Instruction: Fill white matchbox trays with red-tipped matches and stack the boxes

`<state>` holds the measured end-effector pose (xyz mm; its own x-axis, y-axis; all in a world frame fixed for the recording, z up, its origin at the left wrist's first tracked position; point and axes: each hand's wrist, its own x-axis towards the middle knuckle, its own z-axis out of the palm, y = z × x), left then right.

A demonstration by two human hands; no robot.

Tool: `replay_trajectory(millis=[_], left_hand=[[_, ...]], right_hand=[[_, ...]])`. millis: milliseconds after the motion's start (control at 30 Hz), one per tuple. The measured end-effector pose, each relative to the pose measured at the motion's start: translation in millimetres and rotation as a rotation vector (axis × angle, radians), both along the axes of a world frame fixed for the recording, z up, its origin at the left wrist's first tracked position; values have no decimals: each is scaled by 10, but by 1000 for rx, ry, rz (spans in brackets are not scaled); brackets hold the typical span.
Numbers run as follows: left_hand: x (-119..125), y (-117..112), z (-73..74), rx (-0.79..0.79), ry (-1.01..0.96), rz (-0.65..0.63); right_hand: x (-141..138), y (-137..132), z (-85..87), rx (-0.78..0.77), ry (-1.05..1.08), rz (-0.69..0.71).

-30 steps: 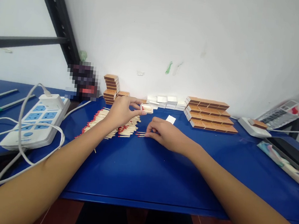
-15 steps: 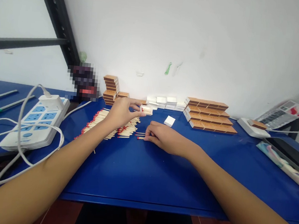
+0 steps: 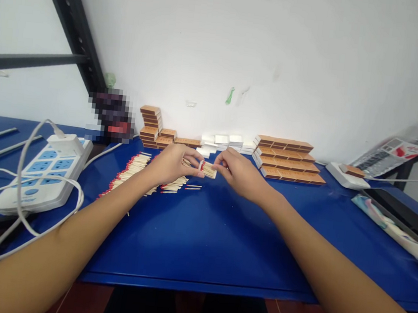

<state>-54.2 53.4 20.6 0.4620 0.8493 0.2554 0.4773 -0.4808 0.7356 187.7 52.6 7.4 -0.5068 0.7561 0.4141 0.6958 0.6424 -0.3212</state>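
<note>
Fingers of the left hand [image 3: 172,165] and right hand [image 3: 240,173] pinch one match tray [image 3: 208,170] above the worktop [image 3: 215,237] (loose matches [image 3: 133,169] lie just left)

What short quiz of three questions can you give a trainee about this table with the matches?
1. Choose one: what do the left hand and the right hand hold between them? A) small tray of matches B) a cup C) a spoon
2. True or false: the pile of loose matches lies to the right of the right hand.
3. Fill the gap: the heads of the loose matches are ____.
Key: 1 A. 2 False; it lies by the left hand, on its left side. 3 red.
</note>
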Motion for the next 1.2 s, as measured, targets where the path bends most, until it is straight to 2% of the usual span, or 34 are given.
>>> replay_trajectory(millis=[133,333,533,667,800,900,1000,1100,1200], left_hand=[[5,-4,12,-11,-43,30],[-51,72,-12,97,-56,188],[-82,97,-10,177,-23,261],[-73,93,-21,175,-31,267],[-76,107,-38,180,-13,263],[-89,117,-43,189,15,253],[-88,101,-35,182,45,229],[-53,50,-10,101,36,138],[-4,-11,22,-24,-22,55]], right_hand=[[-13,-12,9,38,32,9],[-92,-112,52,82,126,31],[-210,-175,-99,-123,44,183],[-264,-169,-210,-232,-20,178],[-264,-181,-181,-263,-73,168],[-206,-171,-82,-222,-69,156],[-115,-117,8,-96,-19,95],[-42,-56,41,27,12,-11],[-19,-31,27,68,0,-60]])
